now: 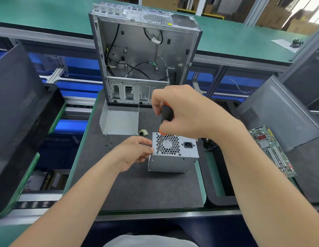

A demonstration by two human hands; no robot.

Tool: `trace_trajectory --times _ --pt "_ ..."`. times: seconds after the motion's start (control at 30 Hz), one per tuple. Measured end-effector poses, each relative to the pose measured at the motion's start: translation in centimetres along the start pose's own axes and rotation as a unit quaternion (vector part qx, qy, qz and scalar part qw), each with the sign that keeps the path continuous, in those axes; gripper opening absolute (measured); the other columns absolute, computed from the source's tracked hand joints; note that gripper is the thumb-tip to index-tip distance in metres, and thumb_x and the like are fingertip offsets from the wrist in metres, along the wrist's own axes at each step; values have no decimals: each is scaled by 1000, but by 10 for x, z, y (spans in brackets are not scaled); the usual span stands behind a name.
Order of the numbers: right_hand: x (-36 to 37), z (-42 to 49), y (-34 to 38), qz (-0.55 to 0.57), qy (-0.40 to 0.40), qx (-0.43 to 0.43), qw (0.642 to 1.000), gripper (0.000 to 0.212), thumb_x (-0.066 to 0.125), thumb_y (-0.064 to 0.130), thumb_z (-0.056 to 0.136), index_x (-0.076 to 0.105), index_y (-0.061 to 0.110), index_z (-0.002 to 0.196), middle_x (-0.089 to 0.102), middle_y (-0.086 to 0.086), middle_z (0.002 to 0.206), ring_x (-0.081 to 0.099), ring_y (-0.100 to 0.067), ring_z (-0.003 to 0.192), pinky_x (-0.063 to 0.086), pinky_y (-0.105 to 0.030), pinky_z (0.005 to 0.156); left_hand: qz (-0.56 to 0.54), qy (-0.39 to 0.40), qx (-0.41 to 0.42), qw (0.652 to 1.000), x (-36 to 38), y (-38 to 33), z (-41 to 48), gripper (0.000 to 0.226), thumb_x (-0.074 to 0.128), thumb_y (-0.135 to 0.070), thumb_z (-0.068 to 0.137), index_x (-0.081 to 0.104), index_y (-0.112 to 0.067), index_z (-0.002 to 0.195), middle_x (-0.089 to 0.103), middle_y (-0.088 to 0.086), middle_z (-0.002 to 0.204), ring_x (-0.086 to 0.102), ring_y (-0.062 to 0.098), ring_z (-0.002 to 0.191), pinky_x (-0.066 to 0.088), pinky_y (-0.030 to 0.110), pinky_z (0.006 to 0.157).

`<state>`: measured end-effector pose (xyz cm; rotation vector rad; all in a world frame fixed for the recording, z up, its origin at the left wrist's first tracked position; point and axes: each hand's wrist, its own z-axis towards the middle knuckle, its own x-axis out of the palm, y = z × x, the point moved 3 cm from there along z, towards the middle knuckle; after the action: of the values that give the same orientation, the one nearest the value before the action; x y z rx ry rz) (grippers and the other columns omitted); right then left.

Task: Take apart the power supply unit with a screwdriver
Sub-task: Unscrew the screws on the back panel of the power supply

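Early days on this one, I'd say. The grey metal power supply box with a honeycomb fan grille (173, 154) sits dead centre of the frame on a dark foam mat (137, 184), casing closed up as far as I can see. The right hand (182, 111) is wrapped round a black-and-orange-handled screwdriver (166, 114), tip on the grille's lower-left corner screw. The left hand (135, 152) grips the box's left edge to steady it. A few small dark loose screws (108, 144) lie left of it, so something's been undone, but the lower-right corner screw looks seated. Plenty left.

Behind stands a gutted silver computer case (146, 56), with a green circuit board (272, 150) at right. Green-topped workbenches (244, 38) run across the upper frame; it looks like a workshop line.
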<state>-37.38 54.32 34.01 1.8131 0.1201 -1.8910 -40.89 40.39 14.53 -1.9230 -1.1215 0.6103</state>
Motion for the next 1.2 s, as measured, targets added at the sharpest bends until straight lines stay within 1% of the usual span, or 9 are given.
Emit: trace_trajectory --times 0.2,0.3,0.37,0.47,0.6,0.7,0.77,0.9,1.2 --pt "-4 -3 -1 -1 -8 4 1000 23 68 15 73 55 25 87 57 12 72 48 5 78 35 -13 60 5 3 1 1000 1 -1 -2 26 69 -3 96 62 -8 120 66 0 74 56 12 64 47 25 64" --pt "-8 -4 -1 -1 -15 4 1000 22 68 13 71 56 23 88 57 12 70 49 2 77 34 -10 61 28 -9 25 999 0 -2 -4 34 70 -5 95 56 -17 123 71 6 87 61 15 74 49 28 69" --pt "-9 -4 -1 -5 -18 6 1000 22 68 13 71 57 22 88 57 12 70 49 2 78 36 -14 62 67 -1 76 995 -1 -4 -8 38 69 -6 93 50 -26 120 71 7 84 59 13 71 47 29 72" --pt "-9 -5 -2 -9 -16 11 1000 22 69 14 73 57 22 89 57 12 72 48 2 79 38 -18 62 189 5 161 969 -1 -5 -15 25 73 -21 91 64 -39 105 70 -5 81 60 9 72 48 31 77" --pt "-8 -7 -4 -8 -17 16 1000 21 69 16 73 56 23 89 56 12 73 47 3 78 40 -25 62 263 -33 219 939 1 -6 -19 8 78 -36 89 77 -44 93 73 -15 84 67 4 78 50 15 73" --pt "-8 -8 -6 -10 -15 14 1000 21 69 16 74 56 23 89 56 12 72 46 3 77 34 -19 60 263 -52 225 937 5 -6 -20 9 77 -32 91 79 -38 85 75 -17 80 68 -1 75 44 7 64" --pt "-8 -8 -6 -10 -16 16 1000 21 68 16 74 56 23 89 56 12 72 46 3 77 40 -24 62 273 -58 218 935 7 -7 -21 8 75 -31 93 78 -36 88 74 -20 79 67 -4 75 42 5 63" --pt "-10 -9 -6 -12 -18 19 1000 21 68 17 74 55 23 89 54 14 72 46 2 79 49 -37 69 298 -75 196 931 12 -4 -21 4 71 -36 96 71 -35 92 72 -16 88 66 0 82 42 11 67" --pt "-9 -9 -5 -12 -24 15 1000 21 69 17 75 54 22 89 53 16 70 47 1 78 50 -39 71 285 -155 224 919 18 -7 -17 16 70 -39 97 65 -33 83 50 -15 109 60 0 84 40 11 65"
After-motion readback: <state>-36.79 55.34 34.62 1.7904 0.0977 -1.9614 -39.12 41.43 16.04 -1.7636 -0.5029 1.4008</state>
